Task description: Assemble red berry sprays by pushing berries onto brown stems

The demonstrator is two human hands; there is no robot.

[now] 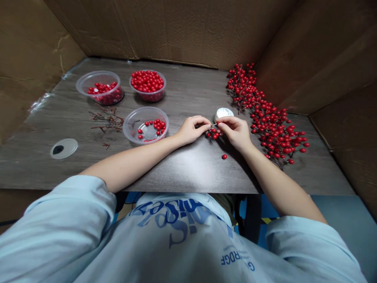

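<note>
My left hand (pixel 193 129) pinches the stem end of a small sprig of artificial red berries (pixel 212 134), which hangs just below the fingertips. From the other side my right hand (pixel 235 131) closes thumb and finger on a red berry (pixel 218 123) at a stem tip. The two hands nearly meet over the table. Right behind them stands a small round white container (pixel 224 113). One loose red berry (pixel 224 156) lies on the table in front of my right hand.
Finished-looking berry branches (pixel 271 122) lie along the right side. Three clear tubs hold berries: a far-left tub (pixel 82 84), a full tub (pixel 147 94) and a nearer tub (pixel 129 125). Bare brown twigs (pixel 107 118) and a clear lid (pixel 69 148) lie left. Cardboard walls (pixel 182 31) surround the table.
</note>
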